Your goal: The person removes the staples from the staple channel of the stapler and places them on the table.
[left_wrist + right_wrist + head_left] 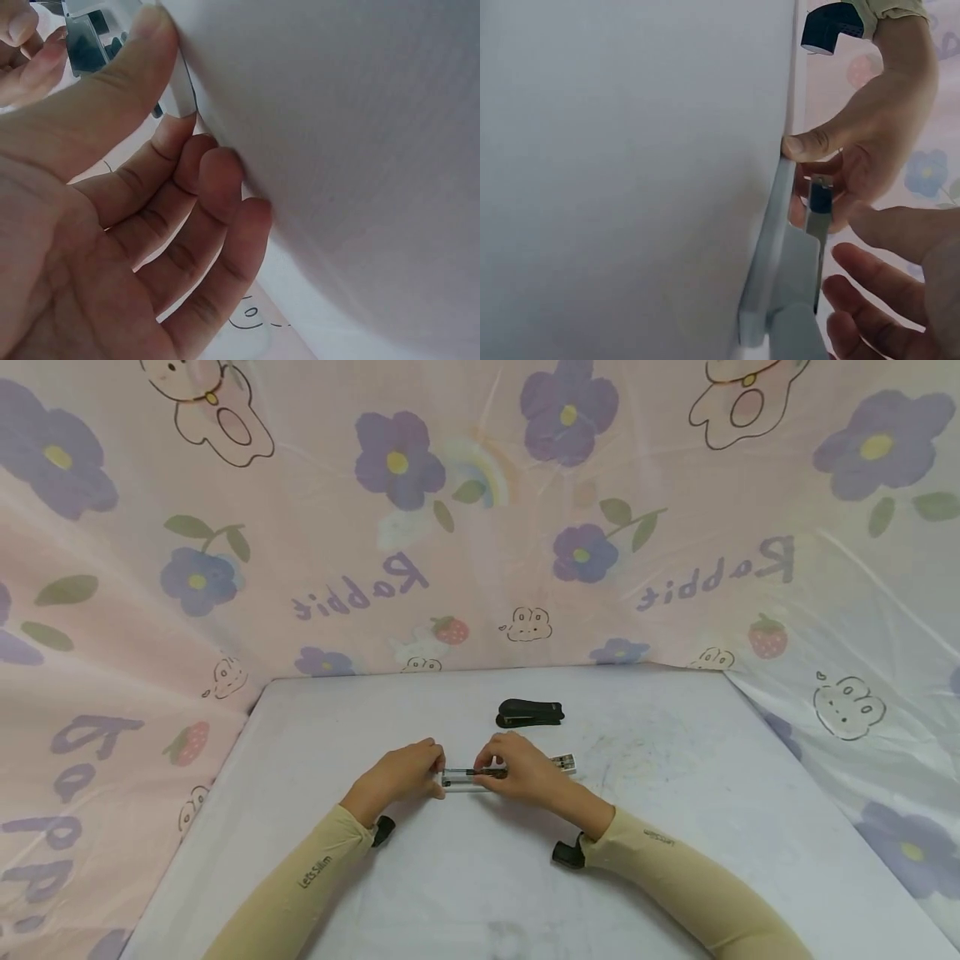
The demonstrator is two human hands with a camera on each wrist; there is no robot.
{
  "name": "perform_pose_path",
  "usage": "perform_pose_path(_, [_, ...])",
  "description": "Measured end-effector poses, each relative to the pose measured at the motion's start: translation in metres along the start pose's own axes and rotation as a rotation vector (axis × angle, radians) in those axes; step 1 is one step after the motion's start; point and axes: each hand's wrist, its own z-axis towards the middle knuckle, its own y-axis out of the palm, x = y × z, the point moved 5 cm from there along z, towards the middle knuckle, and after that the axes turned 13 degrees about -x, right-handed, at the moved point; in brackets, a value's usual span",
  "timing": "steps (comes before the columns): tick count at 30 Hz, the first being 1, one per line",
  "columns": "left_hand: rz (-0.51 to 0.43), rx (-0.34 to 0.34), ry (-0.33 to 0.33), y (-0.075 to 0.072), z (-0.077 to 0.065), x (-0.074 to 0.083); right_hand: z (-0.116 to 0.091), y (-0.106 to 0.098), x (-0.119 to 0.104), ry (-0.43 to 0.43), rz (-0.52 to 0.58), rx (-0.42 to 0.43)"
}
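A long white stapler (459, 778) lies between the hands, its top lifted from the base (769, 255), with a narrow dark-tipped metal strip (820, 217) exposed. My left hand (408, 770) pinches the left end of the base between thumb and index finger; its other fingers curl loosely in the left wrist view. Over the stapler's middle, my right hand (517, 768) has thumb and fingers bent around the narrow dark strip. Anything small between those right fingertips is hidden. The stapler's far end (564, 764) sticks out behind the right hand.
A black stapler (529, 713) rests on the white table (337, 718) behind the right hand. Patterned cloth (480, 543) hangs around the table's back and sides. Black wrist cameras (568, 854) sit below the sleeves' cuffs.
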Motion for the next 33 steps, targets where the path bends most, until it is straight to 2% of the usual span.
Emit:
perform_pose_path(8, [0.007,0.001,-0.017,0.0009,0.0003,0.0002,0.0047,0.0087,0.0,-0.01,0.016,-0.026])
perform_pose_path(16, [0.001,-0.002,-0.019,0.0005,-0.0018,0.0021,0.0039,0.0083,-0.0053,0.027,0.014,-0.039])
perform_pose_path(26, [0.013,-0.008,-0.028,-0.0011,-0.0027,0.0057,0.0038,0.0094,-0.0067,0.016,0.104,-0.044])
perform_pose_path(33, [0.012,-0.002,-0.031,-0.0018,-0.0021,0.0071,0.0022,0.0086,-0.0065,0.04,0.191,-0.065])
